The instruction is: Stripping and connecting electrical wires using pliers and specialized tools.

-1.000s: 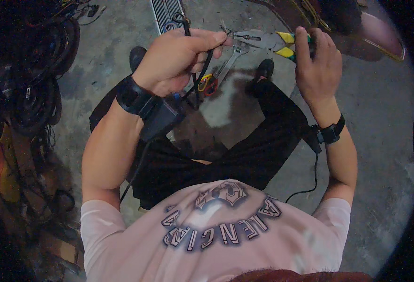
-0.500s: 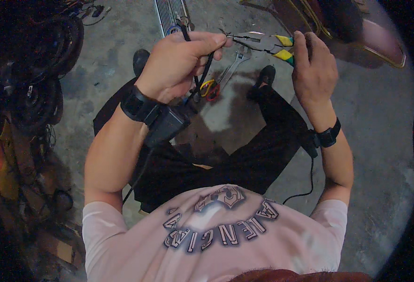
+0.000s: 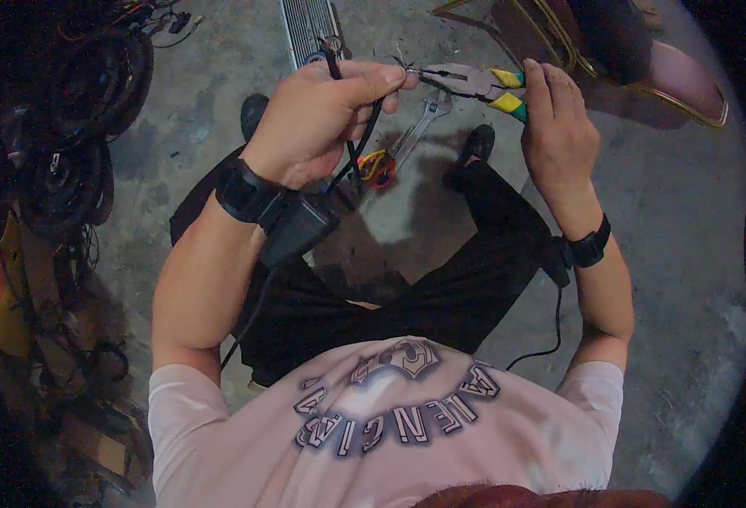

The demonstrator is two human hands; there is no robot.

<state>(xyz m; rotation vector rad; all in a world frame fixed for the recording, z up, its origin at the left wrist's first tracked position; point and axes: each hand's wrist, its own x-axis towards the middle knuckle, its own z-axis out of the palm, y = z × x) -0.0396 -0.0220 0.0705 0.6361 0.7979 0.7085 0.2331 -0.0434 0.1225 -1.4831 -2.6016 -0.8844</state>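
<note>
Wearing (closest in): a pale printed T-shirt and black trousers, knees spread, so everything's being done out past them.
Wrists: a black wrist strap with a chunky box is worn on the left, a smaller strap on the right.
Left hand: thumb and index pinched together, no gap visible, with a black cable held near its end.
Cable: looped down below that hand; a few thin dark strands seem to be left poking out at the fingertips.
Right hand: fingers curled part-closed around the pliers by their yellow-and-green grips; how hard they're being squeezed can't be told.
Pliers: pointed left, tips right by the pinch; actual contact can't be made out.
Just changed: the jaws look drawn closer together than half a second ago, while the cable's been kept put. Probably means the cable end is being worked right at the tips.
Concrete floor: an adjustable wrench and a red-and-yellow-handled tool are left lying there.
Far end: a silver finned panel, plus a pinkish gold-trimmed seat, can be seen.
</note>
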